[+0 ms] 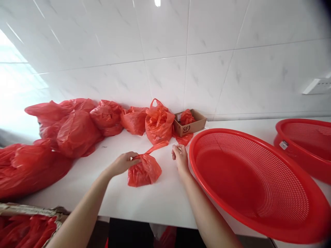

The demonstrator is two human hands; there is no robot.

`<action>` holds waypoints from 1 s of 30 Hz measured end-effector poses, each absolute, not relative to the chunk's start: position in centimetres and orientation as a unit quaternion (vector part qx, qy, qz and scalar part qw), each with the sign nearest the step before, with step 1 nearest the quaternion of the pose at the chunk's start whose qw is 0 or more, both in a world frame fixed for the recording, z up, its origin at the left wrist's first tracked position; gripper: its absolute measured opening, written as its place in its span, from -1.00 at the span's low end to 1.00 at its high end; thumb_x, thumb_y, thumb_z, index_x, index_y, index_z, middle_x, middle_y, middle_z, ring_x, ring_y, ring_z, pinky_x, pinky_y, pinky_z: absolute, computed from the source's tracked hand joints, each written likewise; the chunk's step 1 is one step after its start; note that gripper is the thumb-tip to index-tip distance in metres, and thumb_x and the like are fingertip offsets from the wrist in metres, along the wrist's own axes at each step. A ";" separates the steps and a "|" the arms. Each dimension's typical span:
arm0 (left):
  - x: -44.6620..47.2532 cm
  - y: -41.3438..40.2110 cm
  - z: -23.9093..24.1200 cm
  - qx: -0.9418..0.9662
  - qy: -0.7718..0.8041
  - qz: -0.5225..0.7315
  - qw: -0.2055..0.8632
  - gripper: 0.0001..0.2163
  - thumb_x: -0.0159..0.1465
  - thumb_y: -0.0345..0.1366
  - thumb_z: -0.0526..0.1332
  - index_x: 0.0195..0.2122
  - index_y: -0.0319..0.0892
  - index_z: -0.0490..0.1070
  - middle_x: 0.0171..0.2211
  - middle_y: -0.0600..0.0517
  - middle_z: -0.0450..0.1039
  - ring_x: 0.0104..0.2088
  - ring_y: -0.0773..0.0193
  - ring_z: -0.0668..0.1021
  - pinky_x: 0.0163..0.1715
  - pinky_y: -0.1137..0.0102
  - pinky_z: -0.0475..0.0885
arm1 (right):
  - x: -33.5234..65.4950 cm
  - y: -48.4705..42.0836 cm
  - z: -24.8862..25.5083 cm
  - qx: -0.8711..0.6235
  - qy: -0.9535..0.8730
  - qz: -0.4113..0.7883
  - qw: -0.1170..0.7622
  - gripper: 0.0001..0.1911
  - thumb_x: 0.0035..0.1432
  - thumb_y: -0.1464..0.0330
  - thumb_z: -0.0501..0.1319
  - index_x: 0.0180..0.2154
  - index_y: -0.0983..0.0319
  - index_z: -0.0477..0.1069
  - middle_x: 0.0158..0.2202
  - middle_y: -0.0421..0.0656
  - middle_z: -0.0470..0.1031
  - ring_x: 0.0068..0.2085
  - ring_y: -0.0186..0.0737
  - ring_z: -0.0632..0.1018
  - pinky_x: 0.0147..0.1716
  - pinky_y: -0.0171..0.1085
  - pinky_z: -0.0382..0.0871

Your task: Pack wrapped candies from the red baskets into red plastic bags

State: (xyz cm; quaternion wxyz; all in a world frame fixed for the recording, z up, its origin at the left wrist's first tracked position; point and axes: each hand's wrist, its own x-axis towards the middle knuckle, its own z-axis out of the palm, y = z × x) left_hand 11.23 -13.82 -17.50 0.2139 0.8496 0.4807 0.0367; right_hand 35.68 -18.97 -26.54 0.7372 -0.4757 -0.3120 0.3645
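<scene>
A wall of glossy white tiles rises behind a white table [144, 203], and strong glare from the left washes out that end of both.

On the table a small red bag [144, 170] lies flat between the two hands. The left hand [123, 163] is clenched on its gathered top. A thin red strip runs from that top up and to the right, and where it ends is hard to make out. The right hand [180, 156] rests on the table just right of the bag, its fingers curled and thumb close to them. Whether it pinches anything cannot be told.

Behind the hands a row of crumpled red bags [77, 127] stretches along the wall, and the leftmost ones run past the frame edge. A small cardboard box [191, 126] beside them holds another red bag, only partly seen above its rim.

To the right lies a large red perforated basket [248, 179], its near rim cut off at the bottom. A second red basket [305, 144] is cropped by the right edge. At the bottom left, a torn carton [28, 210] of red bags shows only in part.
</scene>
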 end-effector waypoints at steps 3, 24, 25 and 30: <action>8.4 -10.2 -13.7 0.834 0.497 -0.023 0.241 -0.66 0.14 0.06 0.16 -0.37 -0.10 0.53 -0.44 0.11 0.49 -0.41 0.24 0.47 -0.36 0.42 0.35 | 35.2 -18.5 -27.6 -0.493 -0.305 0.384 0.719 -0.67 0.04 0.10 0.24 -0.37 0.16 0.19 -0.55 -0.33 0.32 -0.59 -0.40 0.29 -0.60 -0.37 0.11; 9.4 -6.4 -26.3 0.702 0.700 0.129 0.032 -0.39 0.35 0.07 -0.16 0.25 -0.23 0.20 0.29 -0.37 0.10 0.28 -0.27 0.19 0.15 -0.18 0.10 | 32.2 -28.0 -20.2 -0.495 -0.563 0.330 0.574 -0.88 0.18 0.34 0.15 -0.28 0.06 0.46 -0.39 -0.22 0.51 -0.37 -0.19 0.51 -0.35 -0.21 0.40; 9.5 -6.6 -26.7 0.703 0.698 0.136 0.033 -0.37 0.35 0.08 -0.18 0.27 -0.25 0.17 0.32 -0.38 0.04 0.31 -0.28 0.14 0.18 -0.18 0.06 | 33.3 -30.6 -18.4 -0.487 -0.635 0.265 0.538 -0.82 0.19 0.37 0.16 -0.22 0.01 0.49 -0.33 -0.21 0.54 -0.30 -0.15 0.54 -0.26 -0.16 0.43; 9.0 -6.9 -26.4 0.708 0.679 0.188 0.042 -0.34 0.33 0.13 -0.18 0.27 -0.25 0.16 0.33 -0.39 -0.01 0.33 -0.27 0.08 0.22 -0.10 0.03 | 48.5 -41.6 -14.2 -0.714 -0.330 -0.168 0.594 -0.83 0.23 0.18 0.16 -0.21 0.00 0.50 -0.20 -0.07 0.56 -0.16 -0.04 0.57 -0.14 -0.08 0.45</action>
